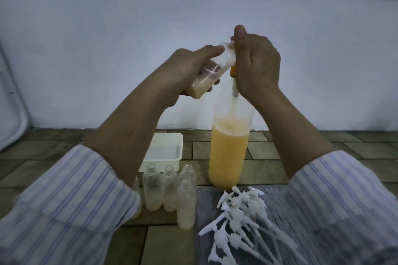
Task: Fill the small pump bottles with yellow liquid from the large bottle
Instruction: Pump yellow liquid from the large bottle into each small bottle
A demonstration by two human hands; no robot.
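Observation:
My left hand [187, 71] grips a small clear bottle [210, 75], tilted with its mouth up toward the right and pale yellow liquid pooled at its lower end. My right hand [256, 64] grips an orange pump head [233, 70] on top of the large bottle [229, 148], thumb raised above it. The pump's spout meets the small bottle's mouth. The large bottle stands upright on the floor, roughly half full of yellow liquid. In front stand several small open bottles [170, 191] with a little pale liquid at the bottom.
A white tray [165, 150] holding clear liquid sits behind the small bottles. A pile of white pump tops [243, 221] lies on a grey striped cloth [277, 202] at the front right. The floor is brick-patterned; a white wall stands behind.

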